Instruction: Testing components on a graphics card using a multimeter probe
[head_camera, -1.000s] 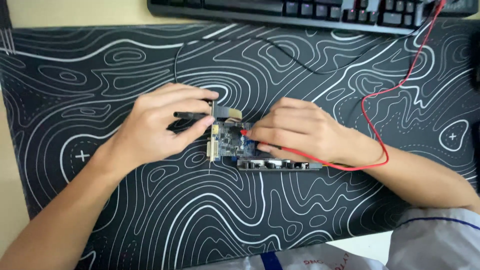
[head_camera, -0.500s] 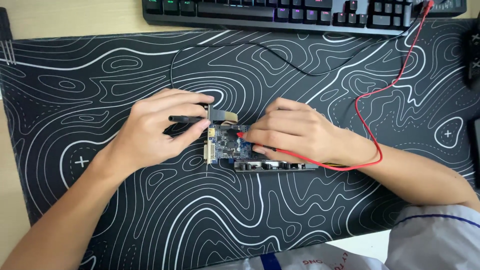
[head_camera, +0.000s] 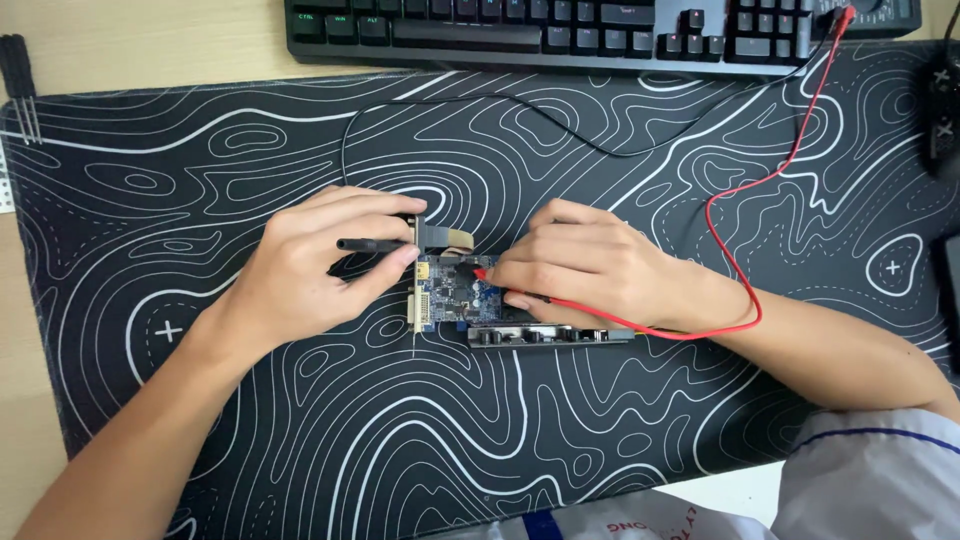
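A small blue circuit board (head_camera: 455, 295) with a metal bracket on its left end lies on the black desk mat (head_camera: 300, 430). My left hand (head_camera: 320, 270) grips a black test probe (head_camera: 375, 244) whose tip rests at the board's upper left corner. My right hand (head_camera: 585, 265) pinches a red test probe (head_camera: 482, 273), and its tip touches the blue board near the middle. A red wire (head_camera: 735, 220) runs from that probe up past the keyboard. A black wire (head_camera: 520, 115) curves from the left probe across the mat.
A black keyboard (head_camera: 560, 30) lies along the far edge of the mat. Thin black tools (head_camera: 20, 75) rest at the far left on the wooden desk. A dark device (head_camera: 940, 110) sits at the right edge. A white sleeve (head_camera: 870, 470) covers my right arm.
Both hands and probes stay on the board. The view has shifted slightly, so the keyboard shows more at the top.
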